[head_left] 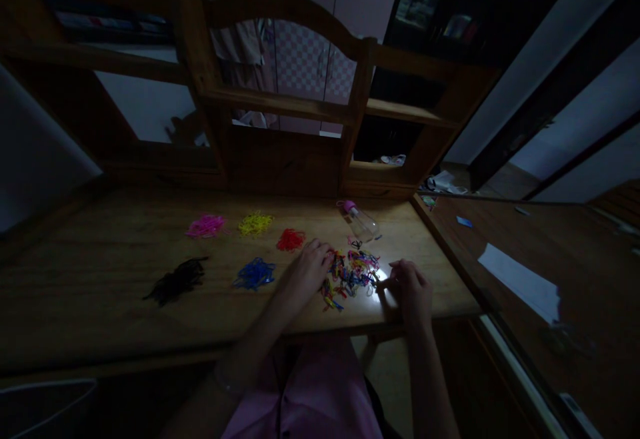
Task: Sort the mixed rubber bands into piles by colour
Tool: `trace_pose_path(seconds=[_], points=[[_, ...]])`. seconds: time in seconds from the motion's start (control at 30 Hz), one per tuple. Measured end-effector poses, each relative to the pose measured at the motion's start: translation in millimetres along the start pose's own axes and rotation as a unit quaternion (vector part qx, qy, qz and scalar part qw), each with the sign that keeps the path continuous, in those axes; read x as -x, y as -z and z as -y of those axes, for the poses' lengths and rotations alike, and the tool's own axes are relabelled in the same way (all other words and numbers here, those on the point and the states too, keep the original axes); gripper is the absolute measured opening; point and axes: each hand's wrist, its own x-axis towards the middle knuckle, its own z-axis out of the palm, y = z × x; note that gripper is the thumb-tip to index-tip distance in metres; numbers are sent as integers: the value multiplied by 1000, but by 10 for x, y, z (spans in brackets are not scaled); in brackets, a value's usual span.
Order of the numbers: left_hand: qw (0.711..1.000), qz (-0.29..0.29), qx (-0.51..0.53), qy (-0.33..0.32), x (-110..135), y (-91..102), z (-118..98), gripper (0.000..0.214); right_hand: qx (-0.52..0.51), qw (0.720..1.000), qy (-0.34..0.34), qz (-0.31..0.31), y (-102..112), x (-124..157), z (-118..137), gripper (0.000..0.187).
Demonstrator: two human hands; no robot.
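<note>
I have the mixed heap (353, 274) of small coloured loops on the bench (100, 259), between the two hands. My left hand (311, 262) touches its left edge, fingers bent down; I cannot tell whether that grip has hold of a loop. My right hand (413, 286) is just beside the heap's right edge, fingers curled, and I cannot tell whether its grip holds anything either. Left of the heap I see the red pile (291, 240), then blue (255, 274) and yellow (255, 223), with pink (206, 226) and black (177, 281) farthest out. Behind the heap, a bottle (363, 224) lies on its side, pink cap toward the wooden shelf (280, 106). White paper (520, 282) lies well off to the right.
</note>
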Motion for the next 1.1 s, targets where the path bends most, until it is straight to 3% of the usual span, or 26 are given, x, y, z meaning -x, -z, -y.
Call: trace_pose_path(seconds=[0.13, 0.3, 0.43, 0.73, 0.93, 1.1], points=[[997, 35, 9, -70, -199, -91, -148, 19, -7, 1000, -1, 11, 0, 14, 25, 41], [989, 71, -21, -128, -234, -257, -401, 23, -26, 999, -10, 23, 0, 14, 21, 38], [985, 81, -71, -131, -242, -367, -435, 20, -41, 999, -24, 24, -2, 13, 14, 37], [983, 95, -67, -139, -317, -462, -336, 11, -56, 997, -35, 28, 4, 9, -25, 35], [988, 59, -29, -142, -324, -405, -311, 10, -50, 998, -30, 27, 11, 8, -40, 35], [992, 69, 56, -90, -359, -321, -330, 9, -49, 998, -29, 22, 6, 12, -32, 35]])
